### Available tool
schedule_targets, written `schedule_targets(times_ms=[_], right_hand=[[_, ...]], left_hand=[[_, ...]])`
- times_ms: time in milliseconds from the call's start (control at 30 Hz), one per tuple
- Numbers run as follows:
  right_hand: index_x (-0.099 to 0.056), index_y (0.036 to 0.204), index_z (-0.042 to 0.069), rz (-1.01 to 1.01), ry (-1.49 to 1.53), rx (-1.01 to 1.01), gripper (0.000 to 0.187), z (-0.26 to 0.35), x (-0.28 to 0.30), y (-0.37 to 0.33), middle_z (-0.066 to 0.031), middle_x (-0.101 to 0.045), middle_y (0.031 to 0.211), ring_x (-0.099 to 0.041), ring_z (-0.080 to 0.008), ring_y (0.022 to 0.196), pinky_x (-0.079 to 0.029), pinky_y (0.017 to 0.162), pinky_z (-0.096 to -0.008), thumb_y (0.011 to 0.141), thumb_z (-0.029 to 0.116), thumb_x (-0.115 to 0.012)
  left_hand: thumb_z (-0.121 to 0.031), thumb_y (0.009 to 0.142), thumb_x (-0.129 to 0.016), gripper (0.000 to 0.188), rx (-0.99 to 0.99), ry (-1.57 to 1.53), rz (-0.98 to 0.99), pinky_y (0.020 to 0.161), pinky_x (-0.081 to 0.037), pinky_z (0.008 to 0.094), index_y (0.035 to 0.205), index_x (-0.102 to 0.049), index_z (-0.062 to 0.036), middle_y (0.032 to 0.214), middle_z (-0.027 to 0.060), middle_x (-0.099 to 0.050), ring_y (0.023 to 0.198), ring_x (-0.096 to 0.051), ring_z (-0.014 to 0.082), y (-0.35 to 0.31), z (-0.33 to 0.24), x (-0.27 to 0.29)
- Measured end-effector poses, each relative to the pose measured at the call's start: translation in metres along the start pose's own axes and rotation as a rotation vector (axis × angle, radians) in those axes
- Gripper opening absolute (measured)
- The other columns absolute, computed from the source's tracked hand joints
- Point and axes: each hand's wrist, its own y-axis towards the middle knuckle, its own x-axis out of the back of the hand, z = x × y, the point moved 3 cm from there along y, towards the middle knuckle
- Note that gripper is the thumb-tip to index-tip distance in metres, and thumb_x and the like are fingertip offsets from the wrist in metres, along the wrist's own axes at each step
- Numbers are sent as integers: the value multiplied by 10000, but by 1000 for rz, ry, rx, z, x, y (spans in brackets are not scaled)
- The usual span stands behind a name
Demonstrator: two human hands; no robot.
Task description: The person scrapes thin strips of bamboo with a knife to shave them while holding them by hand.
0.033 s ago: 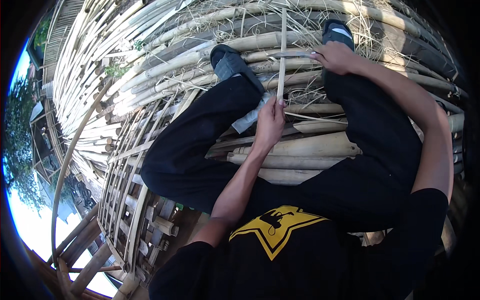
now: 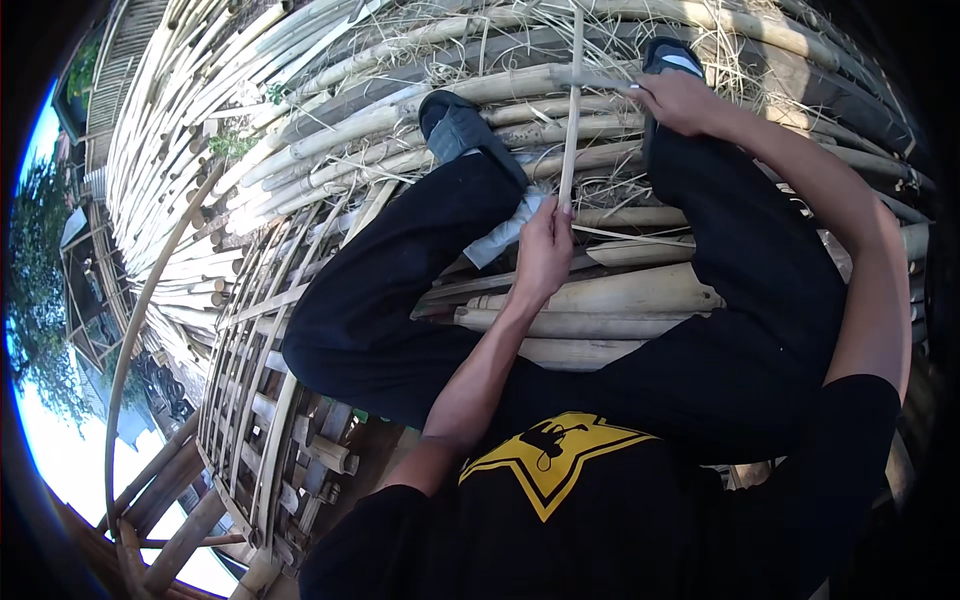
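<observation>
Between my legs, my left hand is closed round the near end of a thin, pale bamboo strip, which points away from me. My right hand, near my right foot, grips a knife whose handle is mostly hidden in the fingers. The knife's blade reaches left and crosses the strip near its far end, seemingly touching it. A slight blur on the blade hides its edge.
Under me lies a floor of bamboo poles, with curly shavings scattered beyond my feet. Dark sandals flank the strip. A slatted bamboo frame stands at left, with cut poles stacked farther off.
My right hand and the knife have moved farther out along the strip, away from my left hand. The strip's far end has swung slightly right; my left hand barely moved.
</observation>
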Motion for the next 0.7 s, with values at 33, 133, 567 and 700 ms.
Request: schedule_targets(times_ms=[33,133,567,700], right_hand=[[-565,880,15,-40,43,-117,445,-26,7,5,-231,-600,752,-588,-418,787,-461,749,-487,983,384,-339],[-553,874,-2,-236,38,-96,484,-20,28,0,-226,-597,765,-584,-414,788,-453,751,-480,987,414,-333],[-550,892,19,76,61,264,351,70,-16,-27,-227,-572,723,-545,-411,728,-425,693,-496,975,332,-414],[-594,915,14,8,-90,144,449,22,8,-18,-223,-601,805,-573,-408,803,-446,787,-501,981,396,-366]], left_hand=[[-178,1007,-412,207,-27,138,31,447,-300,209,877,-501,-43,581,-53,-361,507,-337,22,0,-5,-4],[-183,1007,-413,208,-16,-9,1,433,-279,209,877,-505,-48,578,-59,-368,503,-341,17,6,10,-3],[-160,989,-424,210,-1,-50,-73,469,-357,291,878,-519,-10,573,37,-471,504,-443,94,9,7,12],[-156,988,-426,208,25,42,-35,468,-359,297,868,-515,-11,567,38,-465,499,-444,97,8,-2,8]])
